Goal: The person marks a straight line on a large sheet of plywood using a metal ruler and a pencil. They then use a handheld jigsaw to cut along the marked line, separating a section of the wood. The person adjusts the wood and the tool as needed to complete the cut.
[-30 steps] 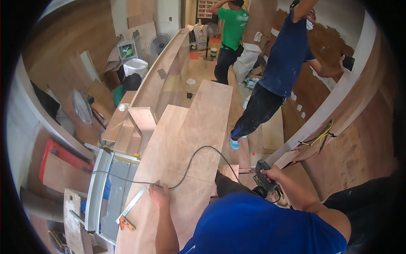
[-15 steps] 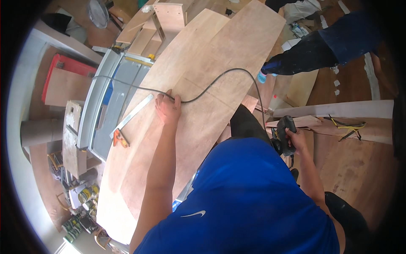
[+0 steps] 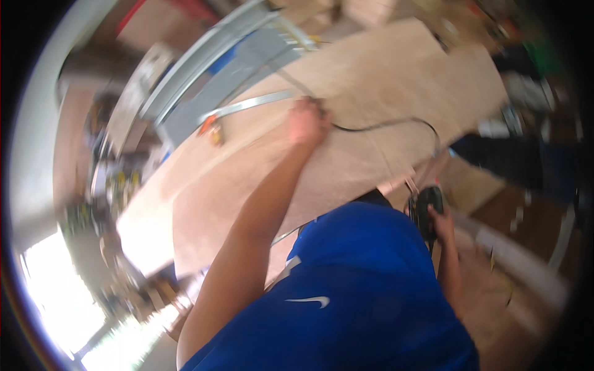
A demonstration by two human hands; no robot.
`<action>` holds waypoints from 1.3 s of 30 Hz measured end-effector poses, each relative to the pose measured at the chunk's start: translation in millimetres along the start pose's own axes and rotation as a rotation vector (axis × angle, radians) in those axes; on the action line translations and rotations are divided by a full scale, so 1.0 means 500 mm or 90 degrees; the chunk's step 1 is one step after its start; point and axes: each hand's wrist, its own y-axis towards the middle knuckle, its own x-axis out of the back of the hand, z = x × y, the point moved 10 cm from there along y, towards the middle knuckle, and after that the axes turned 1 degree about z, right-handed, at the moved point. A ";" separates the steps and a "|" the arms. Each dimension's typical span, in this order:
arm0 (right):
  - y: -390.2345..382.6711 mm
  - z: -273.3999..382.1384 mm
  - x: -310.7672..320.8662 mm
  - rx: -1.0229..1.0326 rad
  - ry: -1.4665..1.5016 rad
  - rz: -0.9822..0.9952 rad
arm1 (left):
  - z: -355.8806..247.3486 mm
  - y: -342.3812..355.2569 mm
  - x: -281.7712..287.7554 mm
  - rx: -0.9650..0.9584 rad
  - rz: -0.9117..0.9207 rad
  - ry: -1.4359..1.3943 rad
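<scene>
My left hand (image 3: 307, 122) is stretched out over a large plywood sheet (image 3: 371, 93) and closed on a black power cord (image 3: 383, 127) lying across it. The cord loops right and drops to a black power tool (image 3: 426, 207) at the sheet's near edge. My right hand (image 3: 442, 224) grips that tool low beside my blue shirt. A metal straightedge (image 3: 247, 105) with an orange clamp (image 3: 210, 128) lies on the sheet just left of my left hand. The picture is motion-blurred.
A grey and blue table saw (image 3: 229, 68) stands beyond the sheet. Small tools and clutter (image 3: 111, 185) lie on the floor at the left. Another person's dark legs (image 3: 526, 161) are at the right. Bright light floods the lower left.
The view has swung further left and down and blurred. My left hand stays on the cord at the sheet; my right hand still holds the tool.
</scene>
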 end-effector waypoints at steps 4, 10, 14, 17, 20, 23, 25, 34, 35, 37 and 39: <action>0.036 0.052 -0.060 0.051 -0.007 0.093 | -0.009 0.011 0.030 0.023 -0.024 -0.056; 0.118 0.042 -0.069 0.174 -0.233 0.170 | 0.000 -0.033 0.063 0.026 -0.103 -0.191; 0.129 0.058 -0.074 0.118 -0.248 0.201 | 0.007 -0.057 0.068 -0.016 -0.100 -0.167; 0.129 0.079 -0.079 0.126 -0.242 0.215 | 0.034 -0.099 0.079 -0.035 -0.126 -0.136; 0.112 0.102 -0.078 0.143 -0.250 0.224 | 0.093 -0.181 0.125 0.010 -0.180 -0.119; 0.097 0.106 -0.076 0.153 -0.250 0.229 | 0.195 -0.298 0.196 0.108 -0.209 -0.098; 0.091 0.108 -0.075 0.166 -0.252 0.236 | 0.287 -0.399 0.252 0.202 -0.253 -0.041; 0.049 0.181 -0.114 0.284 -0.283 0.286 | 0.499 -0.766 0.334 0.556 -0.263 0.160; 0.034 0.189 -0.124 0.293 -0.284 0.290 | 0.495 -0.771 0.330 0.573 -0.253 0.149; 0.047 0.167 -0.137 0.298 -0.299 0.301 | 0.482 -0.773 0.316 0.588 -0.238 0.143; 0.030 0.184 -0.151 0.291 -0.303 0.320 | 0.455 -0.800 0.307 0.609 -0.220 0.139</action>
